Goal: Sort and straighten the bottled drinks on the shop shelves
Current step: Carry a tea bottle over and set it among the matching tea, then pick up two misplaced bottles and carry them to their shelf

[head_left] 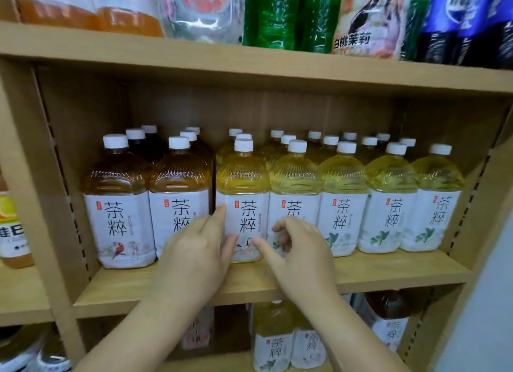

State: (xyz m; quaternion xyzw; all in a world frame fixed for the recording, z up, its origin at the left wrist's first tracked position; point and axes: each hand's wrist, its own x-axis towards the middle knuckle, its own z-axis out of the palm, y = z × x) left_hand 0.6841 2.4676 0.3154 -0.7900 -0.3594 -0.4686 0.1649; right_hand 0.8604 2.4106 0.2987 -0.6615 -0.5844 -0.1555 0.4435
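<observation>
Tall green plastic bottles (280, 13) on the top shelf lose their caps to the upper edge; white-labelled orange-juice bottle (12, 224) cut at the left edge; rear rows of white-capped tea bottles (330, 141) mostly hidden.

The wooden shelf (388, 271) carries tea bottles in rows, all upright with white caps. To the left of the left hand (194, 249) stand 2 front bottles of brown tea (119, 205), with more behind them. Between the 2 hands stands a yellow tea bottle (244, 194), touching the fingers of the left hand. To the right of the right hand (297, 246) stand 3 more front bottles of yellow tea (388, 199), close side by side. Above the hands, the upper shelf (194, 61) carries other drinks.
</observation>
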